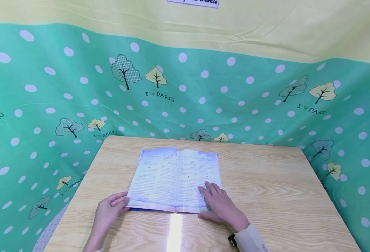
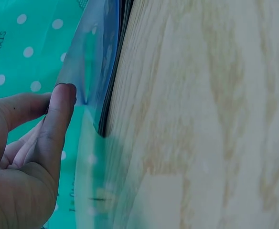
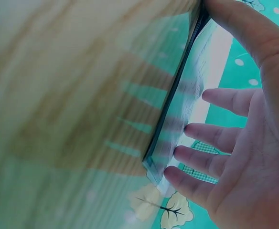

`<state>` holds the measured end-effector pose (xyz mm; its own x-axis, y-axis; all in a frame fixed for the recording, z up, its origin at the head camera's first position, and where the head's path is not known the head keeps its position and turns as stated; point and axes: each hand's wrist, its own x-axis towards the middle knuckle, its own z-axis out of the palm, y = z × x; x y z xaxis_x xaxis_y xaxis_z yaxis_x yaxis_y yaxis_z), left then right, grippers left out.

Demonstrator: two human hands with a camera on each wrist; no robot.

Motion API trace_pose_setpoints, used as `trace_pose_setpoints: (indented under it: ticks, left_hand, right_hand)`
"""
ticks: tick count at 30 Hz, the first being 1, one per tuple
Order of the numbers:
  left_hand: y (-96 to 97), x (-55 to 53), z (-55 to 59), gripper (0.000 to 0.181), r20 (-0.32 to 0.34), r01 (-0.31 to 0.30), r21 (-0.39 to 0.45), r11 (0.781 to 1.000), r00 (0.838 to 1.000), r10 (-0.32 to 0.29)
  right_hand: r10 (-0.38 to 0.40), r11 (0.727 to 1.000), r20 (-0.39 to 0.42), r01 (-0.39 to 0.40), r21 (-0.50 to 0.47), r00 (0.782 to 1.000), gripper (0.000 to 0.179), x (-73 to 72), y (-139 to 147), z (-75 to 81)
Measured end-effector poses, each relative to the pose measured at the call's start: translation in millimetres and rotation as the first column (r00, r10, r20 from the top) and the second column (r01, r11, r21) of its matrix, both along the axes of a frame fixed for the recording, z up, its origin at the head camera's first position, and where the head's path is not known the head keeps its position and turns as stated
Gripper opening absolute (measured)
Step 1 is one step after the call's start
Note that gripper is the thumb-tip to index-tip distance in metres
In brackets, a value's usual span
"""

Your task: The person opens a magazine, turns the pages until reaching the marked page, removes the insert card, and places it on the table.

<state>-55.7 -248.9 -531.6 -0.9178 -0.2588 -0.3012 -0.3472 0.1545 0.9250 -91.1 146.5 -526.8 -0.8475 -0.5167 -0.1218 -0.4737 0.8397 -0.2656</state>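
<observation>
An open book (image 1: 159, 178) with pages of small printed text lies on the wooden table. At its lower left corner my left hand (image 1: 110, 210) pinches the edge between thumb and fingers. Close up, the left wrist view shows the thumb (image 2: 63, 102) against the edge of the book (image 2: 99, 71). Over the lower right page, my right hand (image 1: 219, 203) rests with fingers spread, its thumb by the bottom edge. Those fingertips touch the page of the book (image 3: 177, 109) in the right wrist view.
The light wooden table (image 1: 267, 182) extends around the book, with a bright reflection (image 1: 175, 231) in front of it. A green dotted curtain (image 1: 204, 94) with printed trees hangs behind and along both sides. A dark band (image 1: 232, 240) sits at the right wrist.
</observation>
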Motion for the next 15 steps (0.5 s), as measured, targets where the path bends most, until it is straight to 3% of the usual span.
trace_pose_setpoints:
  ticks: [7, 15]
  left_hand:
    - [-3.0, -1.0, -1.6, 0.039, 0.015, 0.003, -0.023, 1.000, 1.000, -0.003]
    - [-5.5, -1.8, -3.5, 0.040, 0.020, 0.013, -0.022, 1.000, 1.000, -0.013]
  right_hand:
    - [0.035, 0.999, -0.024, -0.035, -0.022, 0.999, 0.088, -0.3, 4.7, 2.0]
    - [0.053, 0.993, -0.048, -0.058, -0.103, 0.997, 0.051, 0.2, 15.2, 13.0]
